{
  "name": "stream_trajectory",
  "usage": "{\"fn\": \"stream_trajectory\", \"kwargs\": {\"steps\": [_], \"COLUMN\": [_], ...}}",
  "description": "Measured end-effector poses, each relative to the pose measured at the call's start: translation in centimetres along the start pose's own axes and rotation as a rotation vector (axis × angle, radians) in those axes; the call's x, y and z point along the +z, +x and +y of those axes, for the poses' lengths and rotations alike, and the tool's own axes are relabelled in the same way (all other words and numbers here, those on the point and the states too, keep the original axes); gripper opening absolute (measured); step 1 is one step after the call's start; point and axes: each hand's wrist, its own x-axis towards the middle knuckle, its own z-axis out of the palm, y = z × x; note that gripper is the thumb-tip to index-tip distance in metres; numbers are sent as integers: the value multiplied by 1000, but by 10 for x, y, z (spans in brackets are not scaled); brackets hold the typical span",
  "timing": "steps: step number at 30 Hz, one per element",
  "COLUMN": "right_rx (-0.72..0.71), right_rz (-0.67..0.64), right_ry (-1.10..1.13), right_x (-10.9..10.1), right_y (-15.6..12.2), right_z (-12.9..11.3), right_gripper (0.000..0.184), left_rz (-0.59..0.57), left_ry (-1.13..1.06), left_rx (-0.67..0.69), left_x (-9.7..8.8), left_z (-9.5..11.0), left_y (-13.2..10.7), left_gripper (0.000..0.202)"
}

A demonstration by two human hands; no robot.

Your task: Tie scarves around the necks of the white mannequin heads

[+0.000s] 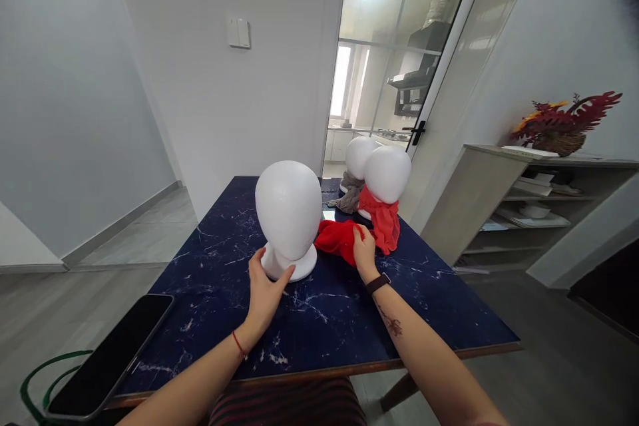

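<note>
A white foam mannequin head [288, 206] stands upright on its round base in the middle of the table. My left hand [266, 289] grips that base, thumb at the front and fingers round its left side. To the right of the head lies a bunched red scarf [338, 238] on the tabletop. The fingers of my right hand [364, 246] are closed on the scarf's right part. Just behind, a second foam head [388, 173] wears another red scarf [383, 219] round its neck. A third foam head [359, 156] with a grey scarf [352, 193] is partly hidden behind it.
The dark blue marbled table [319, 326] sits against the wall and a glass door [384, 46]. A black phone [114, 353] with a green cord [34, 373] is at the near left. To the right stands a shelf unit [539, 206] bearing a red leafy plant [564, 123].
</note>
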Motion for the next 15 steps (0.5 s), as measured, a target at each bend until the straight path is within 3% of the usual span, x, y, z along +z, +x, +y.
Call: {"fn": "stream_trajectory", "kwargs": {"steps": [2,4,6,8,12,15], "right_rx": [91,263,459,597,687,679], "right_rz": [-65,-228,-461,-698,-1104,-1344], "right_ry": [176,372,519,593,601,552], "right_x": [0,-4,-13,-22,-29,-23], "right_y": [3,5,4,1,-9,-16], "right_z": [-4,-11,-19,-25,-29,-28], "right_gripper": [30,28,31,37,42,39], "left_rz": [-58,-335,-565,-591,-452,-584], "left_ry": [-6,-31,-36,-40,-105,-166], "left_rx": [144,388,595,702,638,475], "left_x": [-7,-4,9,28,55,54], "left_z": [11,24,35,40,35,27], "left_y": [-17,-31,-38,-37,-24,-14], "left_gripper": [38,25,33,46,67,72]}}
